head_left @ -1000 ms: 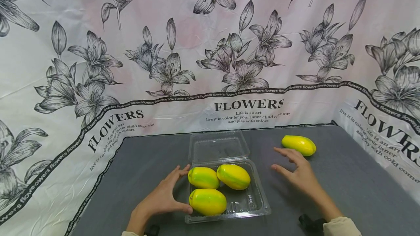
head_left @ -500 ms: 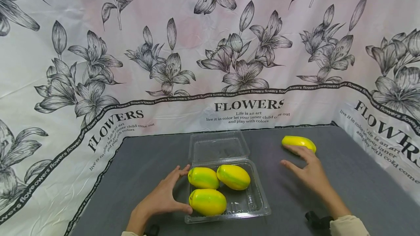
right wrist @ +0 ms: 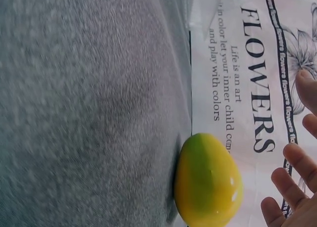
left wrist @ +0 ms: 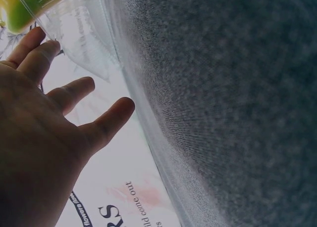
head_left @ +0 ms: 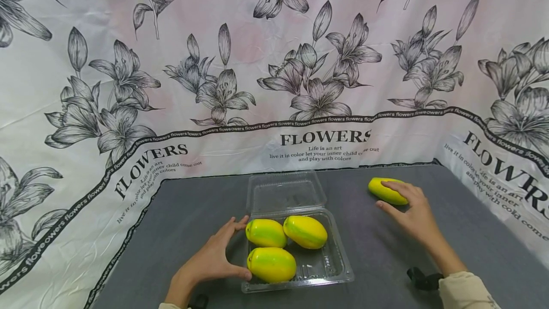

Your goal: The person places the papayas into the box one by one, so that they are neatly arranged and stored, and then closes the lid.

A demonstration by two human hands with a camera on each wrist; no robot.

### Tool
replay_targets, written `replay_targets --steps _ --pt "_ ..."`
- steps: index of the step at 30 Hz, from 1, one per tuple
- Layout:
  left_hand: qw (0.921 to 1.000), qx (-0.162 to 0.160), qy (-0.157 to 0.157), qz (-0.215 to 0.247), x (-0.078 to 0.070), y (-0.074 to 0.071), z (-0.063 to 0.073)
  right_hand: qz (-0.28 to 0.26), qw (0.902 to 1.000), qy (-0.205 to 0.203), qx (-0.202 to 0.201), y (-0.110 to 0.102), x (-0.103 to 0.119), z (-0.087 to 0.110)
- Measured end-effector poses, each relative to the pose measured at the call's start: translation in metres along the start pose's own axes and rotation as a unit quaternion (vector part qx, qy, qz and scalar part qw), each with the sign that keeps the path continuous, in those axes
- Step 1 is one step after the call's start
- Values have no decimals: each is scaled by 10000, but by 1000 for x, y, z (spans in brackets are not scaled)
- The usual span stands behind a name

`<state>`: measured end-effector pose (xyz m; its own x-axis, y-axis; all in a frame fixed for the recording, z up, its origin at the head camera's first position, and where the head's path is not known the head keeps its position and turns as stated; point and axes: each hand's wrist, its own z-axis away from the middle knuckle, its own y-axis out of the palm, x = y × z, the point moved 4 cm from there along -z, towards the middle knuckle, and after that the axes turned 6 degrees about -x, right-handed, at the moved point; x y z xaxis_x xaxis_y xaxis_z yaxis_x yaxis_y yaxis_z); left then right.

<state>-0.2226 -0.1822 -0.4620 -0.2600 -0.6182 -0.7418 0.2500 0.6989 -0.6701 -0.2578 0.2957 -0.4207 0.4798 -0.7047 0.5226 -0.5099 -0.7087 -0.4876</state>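
A person's right hand [head_left: 411, 213], fingers spread and grip unclosed, above a yellow-green fruit [head_left: 379, 192] on a gray table [head_left: 184, 213], left hand [head_left: 214, 256], fingers extended, at the left side of a clear box [head_left: 319, 266] holding three more fruits [head_left: 271, 264].

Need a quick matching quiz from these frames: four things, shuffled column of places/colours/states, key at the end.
Things:
1. left hand
2. right hand
3. clear container
4. backdrop

Place, colour or state:
A. by the lone fruit
B. white, with dark flower prints
C. at the container's left side
D. lid open, three fruits inside

Pairs: 1-C, 2-A, 3-D, 4-B
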Motion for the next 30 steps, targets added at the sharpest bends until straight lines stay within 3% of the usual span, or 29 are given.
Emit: replay_targets --steps 20,30 --pt "10000 -57 26 -32 0 0 1 234 9980 498 317 -1 -32 -7" --pt "10000 -23 -20 -31 1 0 1 550 9971 421 328 1 -46 -13"
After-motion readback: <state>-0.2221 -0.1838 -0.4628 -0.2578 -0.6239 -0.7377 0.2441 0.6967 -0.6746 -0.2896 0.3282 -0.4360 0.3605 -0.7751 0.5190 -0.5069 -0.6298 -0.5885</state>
